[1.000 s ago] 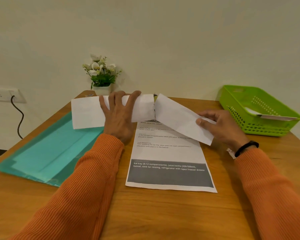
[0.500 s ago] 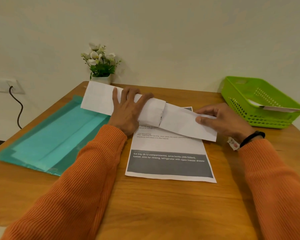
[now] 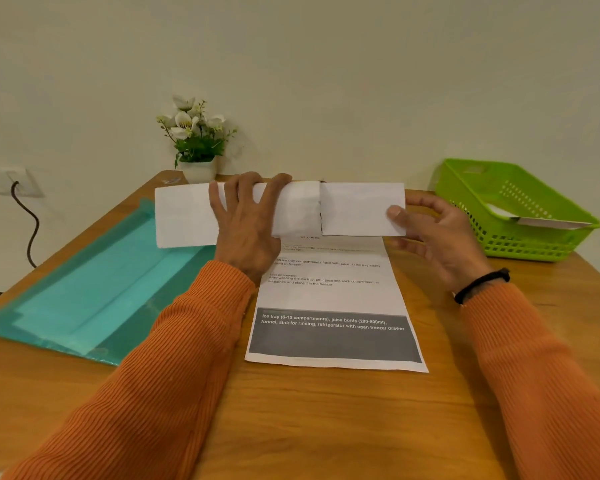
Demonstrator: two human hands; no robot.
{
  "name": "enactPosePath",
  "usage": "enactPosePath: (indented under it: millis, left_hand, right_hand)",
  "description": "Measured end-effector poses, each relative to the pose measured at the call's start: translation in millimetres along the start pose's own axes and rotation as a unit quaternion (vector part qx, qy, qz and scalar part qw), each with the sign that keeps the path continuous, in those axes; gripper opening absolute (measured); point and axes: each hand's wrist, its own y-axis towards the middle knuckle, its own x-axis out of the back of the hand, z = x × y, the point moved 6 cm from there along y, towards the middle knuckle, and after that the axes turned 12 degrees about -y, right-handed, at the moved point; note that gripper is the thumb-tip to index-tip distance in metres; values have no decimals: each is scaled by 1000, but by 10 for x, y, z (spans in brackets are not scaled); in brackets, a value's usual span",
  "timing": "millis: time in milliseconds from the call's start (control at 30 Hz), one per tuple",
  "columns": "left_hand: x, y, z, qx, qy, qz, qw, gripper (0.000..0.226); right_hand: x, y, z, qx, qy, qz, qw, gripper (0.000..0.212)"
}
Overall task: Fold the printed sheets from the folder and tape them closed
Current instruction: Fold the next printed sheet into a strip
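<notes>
A folded strip of white paper [image 3: 357, 209] is held level across the middle of the frame, above the far end of a printed sheet [image 3: 329, 296] that lies flat on the wooden table [image 3: 326, 427]. The left hand [image 3: 246, 226] lies over the strip a little left of its middle, fingers spread and curled over the top edge, the thumb hidden behind the paper. The right hand [image 3: 440, 237] pinches the strip's right end, thumb on the front face and the other fingers behind it. A dark vertical seam shows on the strip between the two hands, where the right part overlaps the left. The printed sheet runs from under the strip toward the lower middle of the frame, with small lines of text and a dark grey band with white lettering near its bottom edge. A teal folder [image 3: 94, 289] lies open on the table at left, its upper corner tucked behind the strip's left end. A green basket [image 3: 492, 244] stands at right, well apart from the strip, with a piece of white paper inside it. A small pot of white flowers [image 3: 194, 140] stands against the wall, just above the strip. Both forearms wear orange ribbed sleeves, and a black band circles the right wrist.
</notes>
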Motion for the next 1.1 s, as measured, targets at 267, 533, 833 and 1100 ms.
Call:
enactPosePath:
  millis: [267,533,833,1100]
  left_hand:
    - [16,-4,6,14,-7,-2,1000,98]
    - [-12,-7,-41,1,-12,18,1000,103]
    - [-70,-20,-123,-24,-8,23,999,102]
    - [-47,-39,-166,-26,-10,25,999,99]
  right_hand:
    - [-96,-42,17,15,-4,-3,1000,23]
    - [-386,-157,9,39,-49,30,998,18]
    - [-587,-227,18,90,-120,-9,989,9]
    - [-747,-300,66,131,-119,34,984,12]
